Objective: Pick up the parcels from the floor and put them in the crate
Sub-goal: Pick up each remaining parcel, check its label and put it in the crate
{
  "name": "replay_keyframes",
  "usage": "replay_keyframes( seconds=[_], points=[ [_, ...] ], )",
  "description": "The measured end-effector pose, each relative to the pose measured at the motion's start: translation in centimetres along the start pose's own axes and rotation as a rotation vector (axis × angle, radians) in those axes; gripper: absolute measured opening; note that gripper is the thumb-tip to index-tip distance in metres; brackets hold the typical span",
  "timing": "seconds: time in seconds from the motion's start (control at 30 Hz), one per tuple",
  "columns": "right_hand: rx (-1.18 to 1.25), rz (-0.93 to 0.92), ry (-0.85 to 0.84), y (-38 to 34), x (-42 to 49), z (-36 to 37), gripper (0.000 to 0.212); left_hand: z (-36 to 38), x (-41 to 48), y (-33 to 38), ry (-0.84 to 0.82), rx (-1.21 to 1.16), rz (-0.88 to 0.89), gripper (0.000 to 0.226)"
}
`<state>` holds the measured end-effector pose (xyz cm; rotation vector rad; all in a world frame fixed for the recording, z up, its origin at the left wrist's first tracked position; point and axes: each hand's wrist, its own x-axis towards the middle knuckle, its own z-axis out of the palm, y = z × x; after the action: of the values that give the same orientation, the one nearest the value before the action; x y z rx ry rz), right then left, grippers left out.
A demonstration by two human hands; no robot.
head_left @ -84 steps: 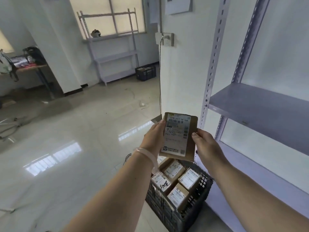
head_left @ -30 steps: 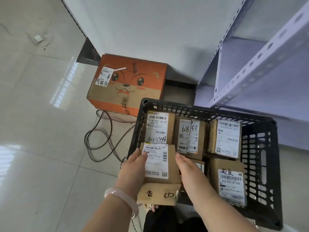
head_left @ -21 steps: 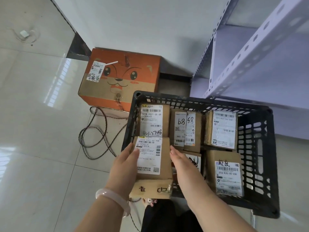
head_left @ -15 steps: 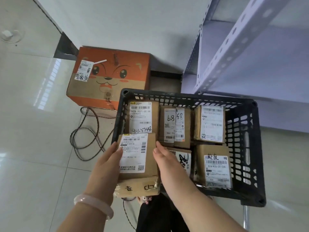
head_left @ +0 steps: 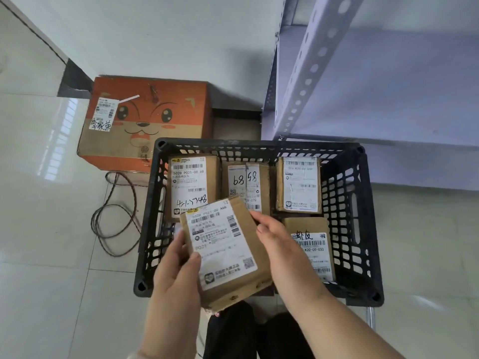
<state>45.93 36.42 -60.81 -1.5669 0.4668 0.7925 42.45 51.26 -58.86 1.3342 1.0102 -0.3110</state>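
A brown cardboard parcel [head_left: 224, 248] with a white shipping label hangs tilted over the near left part of the black plastic crate [head_left: 360, 218]. My left hand [head_left: 178, 275] grips its left edge, thumb on the label. My right hand [head_left: 278, 244] holds its right edge. Inside the crate lie several labelled parcels: one at the back left [head_left: 190, 182], one marked 68 58 [head_left: 246, 183], one at the back right [head_left: 299, 185] and one at the front right [head_left: 315, 244], partly hidden by my right arm.
An orange box with a cartoon face [head_left: 145, 120] stands on the floor behind the crate's left corner. A dark cable [head_left: 114, 216] coils on the tiles to the left. A pale metal shelf unit [head_left: 363, 86] stands right of the crate, against a white wall.
The view dropped from the room to the crate. The parcel in both hands has moved forward over the crate's near left part and tilted, its top turned left.
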Motion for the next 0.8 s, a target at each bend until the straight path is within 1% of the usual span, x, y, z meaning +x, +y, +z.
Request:
replay_keyframes(
  seconds=[0.17,0.3,0.4,0.57,0.7,0.8],
  points=[
    [0.079,-0.002,0.112,1.3,-0.9,-2.6,0.029,2.5,-0.2,-1.0,-0.066,0.057,-0.006,0.049],
    [0.108,-0.006,0.164,2.4,-1.4,-3.2,0.039,3.8,0.1,-0.9,-0.139,0.118,0.019,0.049],
    [0.113,-0.020,0.164,2.2,-1.0,-3.3,0.039,4.3,1.2,-0.5,-0.160,0.136,0.057,0.050],
    [0.092,-0.082,0.157,-0.1,1.6,-3.6,0.048,5.9,3.6,1.3,-0.202,0.152,0.120,0.055],
    [0.042,-0.103,0.159,-1.6,3.5,-3.7,0.051,6.7,5.3,2.1,-0.210,0.123,0.119,0.056],
    [0.002,-0.101,0.140,-1.9,4.0,-3.9,0.050,6.3,5.7,1.9,-0.174,0.103,0.107,0.053]
  ],
)
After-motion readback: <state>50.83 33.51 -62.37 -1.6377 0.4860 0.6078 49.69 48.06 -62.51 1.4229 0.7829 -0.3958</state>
